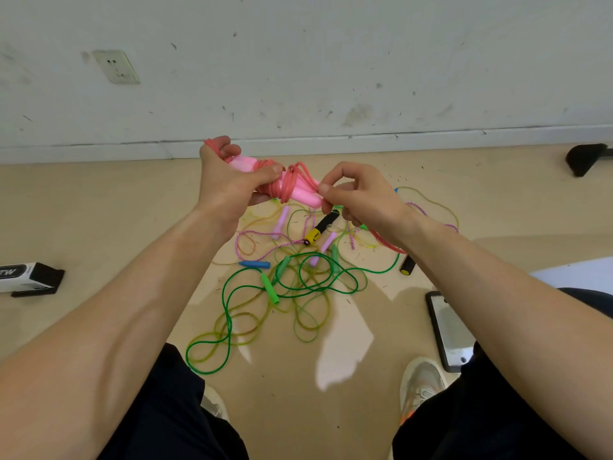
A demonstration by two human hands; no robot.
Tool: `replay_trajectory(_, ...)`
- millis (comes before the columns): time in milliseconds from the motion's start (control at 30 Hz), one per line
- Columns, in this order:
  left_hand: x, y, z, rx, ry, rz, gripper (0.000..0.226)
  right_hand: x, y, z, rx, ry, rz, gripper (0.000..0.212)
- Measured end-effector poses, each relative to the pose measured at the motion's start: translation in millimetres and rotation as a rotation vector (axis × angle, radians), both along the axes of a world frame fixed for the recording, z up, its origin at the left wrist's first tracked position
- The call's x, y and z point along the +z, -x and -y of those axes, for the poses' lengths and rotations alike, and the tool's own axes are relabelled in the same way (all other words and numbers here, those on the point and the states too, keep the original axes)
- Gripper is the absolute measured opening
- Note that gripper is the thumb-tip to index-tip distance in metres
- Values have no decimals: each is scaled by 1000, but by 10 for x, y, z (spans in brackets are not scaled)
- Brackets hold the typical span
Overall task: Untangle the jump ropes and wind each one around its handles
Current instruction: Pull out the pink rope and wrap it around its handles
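- Nearest, the left forearm (132, 293) and right forearm (497, 293) are being held out above the floor (331, 410).
- Two pink handles (303, 194), side by side, are being gripped by the left hand (229, 184), its fingers curled round them.
- Their right end is being pinched by the right hand (361, 197).
- Coils of red rope (292, 175) are being held wrapped round the handles.
- Directly below, the other jump ropes (298, 277) are being left tangled.
- A phone (451, 330) is being left at the right.

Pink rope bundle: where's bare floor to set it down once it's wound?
Bare floor lies left, between the baseboard and the black-and-white box. More lies between the shoes, below the green rope. The tangle under the left hand and right hand is crowded.
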State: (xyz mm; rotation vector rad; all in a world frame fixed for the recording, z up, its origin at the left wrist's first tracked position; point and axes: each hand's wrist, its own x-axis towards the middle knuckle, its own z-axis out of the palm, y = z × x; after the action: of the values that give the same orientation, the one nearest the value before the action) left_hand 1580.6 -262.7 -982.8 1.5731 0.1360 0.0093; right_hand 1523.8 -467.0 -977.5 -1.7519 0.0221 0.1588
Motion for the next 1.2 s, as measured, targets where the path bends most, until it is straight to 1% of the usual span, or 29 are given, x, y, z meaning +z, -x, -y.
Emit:
replay_trajectory(167,7,0,-14,-28,17,-5,80,-17,-11,-2,0,9,-66,9)
replay_trajectory(333,15,15,-16,-68,25,-10,75,-41,-65,96,33,-33,-278,15)
replay_trajectory(400,29,14,-14,-92,43,-9,72,-56,-67,132,72,-55,-312,16)
replay_trajectory(467,36,9,-20,-123,61,-9,69,-74,-68,151,129,-112,-308,16)
replay_trajectory(567,30,10,-58,-162,96,-28,68,-114,-78,138,197,-214,-250,18)
replay_trajectory(667,27,1,-102,-202,160,-61,72,-152,-74,95,199,-268,-198,13)
replay_trajectory(867,-37,40,-85,-245,277,-122,66,-239,-51,13,197,-369,-112,10)
replay_trajectory(933,-38,60,-59,-262,308,-127,63,-219,-54,29,203,-391,-120,7)
replay_trajectory(1000,-37,81,-29,-318,332,-142,54,-194,-64,67,265,-431,-174,17)
replay_trajectory(1100,-40,120,15,-430,388,-176,29,-181,-85,110,394,-492,-210,38)
replay_trajectory(1200,-28,133,50,-498,411,-193,24,-203,-115,116,408,-509,-211,51)
